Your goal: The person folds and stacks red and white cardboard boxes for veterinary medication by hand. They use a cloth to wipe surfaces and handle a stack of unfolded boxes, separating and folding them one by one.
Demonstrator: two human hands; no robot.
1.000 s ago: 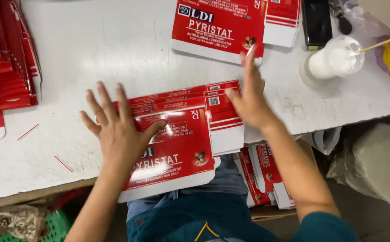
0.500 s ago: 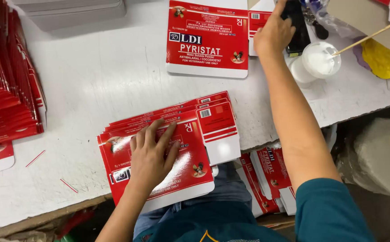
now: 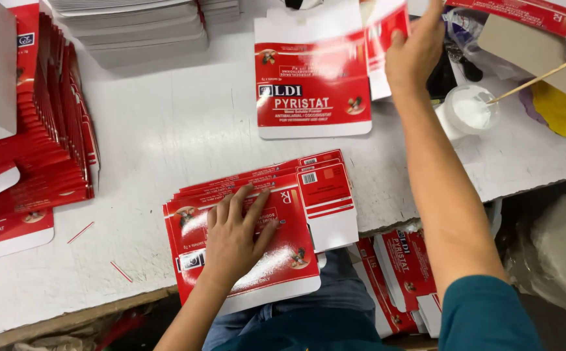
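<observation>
My left hand (image 3: pixel 236 233) lies flat, fingers spread, on a small stack of flat red-and-white carton blanks (image 3: pixel 302 250) at the near edge of the white table (image 3: pixel 159 136). My right hand (image 3: pixel 414 53) is stretched to the far side and touches a blurred red-and-white carton blank (image 3: pixel 381 32) that is lifted off the table. Whether the fingers pinch it is unclear. Another flat carton blank (image 3: pixel 312 97) lies face up just left of that hand.
Fanned red carton blanks (image 3: pixel 49 130) fill the left side. Grey-white sheet stacks (image 3: pixel 140 26) sit at the back. A white glue pot (image 3: pixel 470 112) with a wooden stick (image 3: pixel 543 77) stands right, near a yellow cloth (image 3: pixel 561 109). More cartons (image 3: pixel 403 273) lie below the table edge.
My right arm has reached from the near stack to the far right and now lifts a carton there. My left hand has stayed pressed on the near stack.
</observation>
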